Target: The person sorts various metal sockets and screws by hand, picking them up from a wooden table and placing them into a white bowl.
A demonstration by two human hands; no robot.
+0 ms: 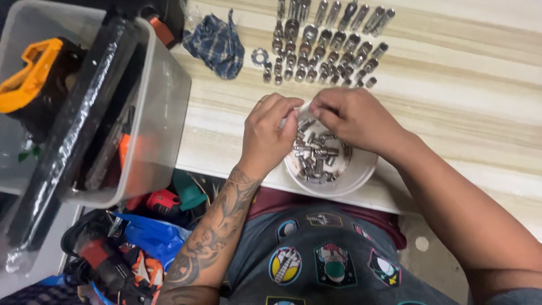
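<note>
Head view: my left hand (270, 133) and right hand (353, 118) meet over the far rim of the white bowl (361, 172), fingers curled and pinched together above the loose sockets (317, 155) inside it. Whether either pinch has one, I cannot tell. These sockets look small, hard steel, dense and slick, so I judge a fingertip pinch across the barrel best. Beyond the bowl stand rows of sorted sockets (324, 48); left of it, a clear bin (164, 96).
</note>
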